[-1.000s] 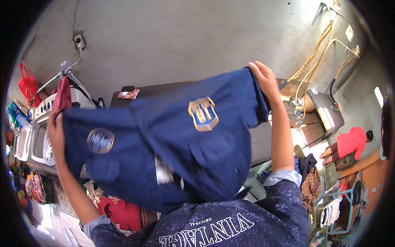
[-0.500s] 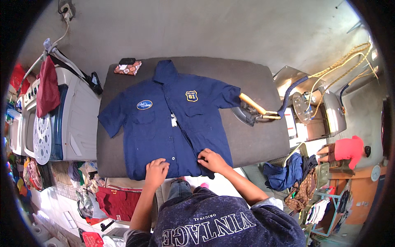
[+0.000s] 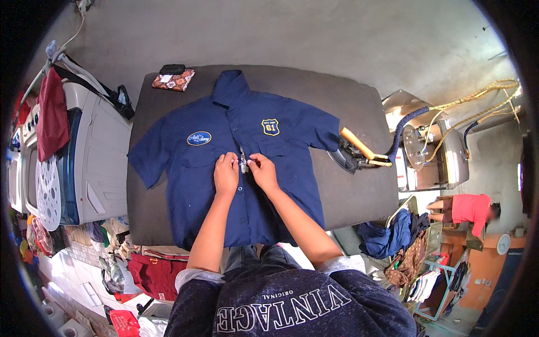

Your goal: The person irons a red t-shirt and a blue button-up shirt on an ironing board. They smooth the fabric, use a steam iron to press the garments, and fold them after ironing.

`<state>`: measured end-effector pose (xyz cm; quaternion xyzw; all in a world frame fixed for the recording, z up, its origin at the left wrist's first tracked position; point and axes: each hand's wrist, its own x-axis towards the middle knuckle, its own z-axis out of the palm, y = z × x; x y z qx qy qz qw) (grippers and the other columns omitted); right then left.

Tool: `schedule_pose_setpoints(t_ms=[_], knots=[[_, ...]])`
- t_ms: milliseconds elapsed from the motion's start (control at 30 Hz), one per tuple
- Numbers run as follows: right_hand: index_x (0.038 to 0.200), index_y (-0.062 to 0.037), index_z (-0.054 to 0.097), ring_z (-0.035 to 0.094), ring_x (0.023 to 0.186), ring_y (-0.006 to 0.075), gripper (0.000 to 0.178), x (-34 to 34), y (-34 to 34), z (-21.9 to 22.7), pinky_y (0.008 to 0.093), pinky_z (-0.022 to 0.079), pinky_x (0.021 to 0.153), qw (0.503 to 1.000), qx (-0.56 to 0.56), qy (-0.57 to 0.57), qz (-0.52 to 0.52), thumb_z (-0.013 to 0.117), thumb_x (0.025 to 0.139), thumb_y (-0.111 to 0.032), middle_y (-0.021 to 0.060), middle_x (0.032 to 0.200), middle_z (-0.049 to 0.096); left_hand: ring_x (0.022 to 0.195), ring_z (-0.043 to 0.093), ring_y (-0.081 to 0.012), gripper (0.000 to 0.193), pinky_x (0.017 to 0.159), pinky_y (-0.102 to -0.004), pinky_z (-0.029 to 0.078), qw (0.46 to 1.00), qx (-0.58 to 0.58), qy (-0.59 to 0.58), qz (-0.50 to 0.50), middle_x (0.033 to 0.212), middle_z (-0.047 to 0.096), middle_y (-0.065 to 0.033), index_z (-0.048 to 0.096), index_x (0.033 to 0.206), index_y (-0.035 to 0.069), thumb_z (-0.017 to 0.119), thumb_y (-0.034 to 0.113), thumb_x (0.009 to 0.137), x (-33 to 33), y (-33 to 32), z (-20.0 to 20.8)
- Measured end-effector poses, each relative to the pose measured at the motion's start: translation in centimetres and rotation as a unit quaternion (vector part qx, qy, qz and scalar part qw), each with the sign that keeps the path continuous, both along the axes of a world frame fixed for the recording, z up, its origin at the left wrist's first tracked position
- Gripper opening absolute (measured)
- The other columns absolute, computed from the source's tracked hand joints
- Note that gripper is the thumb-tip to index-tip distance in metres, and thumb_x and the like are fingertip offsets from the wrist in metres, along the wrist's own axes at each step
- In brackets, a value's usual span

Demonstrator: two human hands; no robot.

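A navy short-sleeved button shirt lies spread front side up on a dark padded ironing table, collar at the far side. It has an oval blue patch and a yellow-edged shield patch on the chest. Both hands are at the middle of the button front, where a small white tag shows between them. My left hand has its fingers closed on the cloth left of the tag. Fingers curled, my right hand pinches the front at the tag's right. An iron with a wooden handle rests by the right sleeve.
A patterned pouch with a black item on it lies at the table's far left corner. The iron's wrapped hose runs up to the right. A washing machine stands left, piled clothes right. Another person is beyond.
Both hands have moved from the shirt's near hem up to the middle of its front and come close together at the white tag. The shirt still lies flat.
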<state>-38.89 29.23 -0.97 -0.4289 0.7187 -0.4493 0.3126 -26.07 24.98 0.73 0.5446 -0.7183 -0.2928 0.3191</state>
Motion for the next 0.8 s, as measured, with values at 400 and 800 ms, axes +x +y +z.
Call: schedule_pose_setpoints(t_ms=[400, 800], knots=[[0.102, -0.0009, 0.067, 0.055, 0.081, 0.0054, 0.015, -2.4, -0.7, 0.3, 0.0209, 0.043, 0.076, 0.96, 0.05, -0.275, 0.006, 0.065, 0.089, -0.008, -0.0034, 0.089, 0.063, 0.077, 0.066, -0.0298, 0.009, 0.072, -0.0386, 0.051, 0.991, 0.103, 0.087, -0.011, 0.085, 0.066, -0.017, 0.063, 0.092, -0.001, 0.057, 0.002, 0.087, -0.7, -0.9, 1.7], [0.106, 0.0004, 0.067, 0.057, 0.085, 0.0062, 0.018, -2.7, -0.8, -0.1, 0.0225, 0.045, 0.079, 0.964, 0.092, -0.233, 0.092, 0.062, 0.091, -0.01, -0.0004, 0.094, 0.066, 0.072, 0.054, -0.0076, 0.011, 0.07, -0.0229, 0.045, 0.915, 0.327, 0.235, 0.025, 0.083, 0.061, 0.0006, 0.064, 0.099, 0.003, 0.057, 0.008, 0.092, -0.4, -1.3, -0.5]])
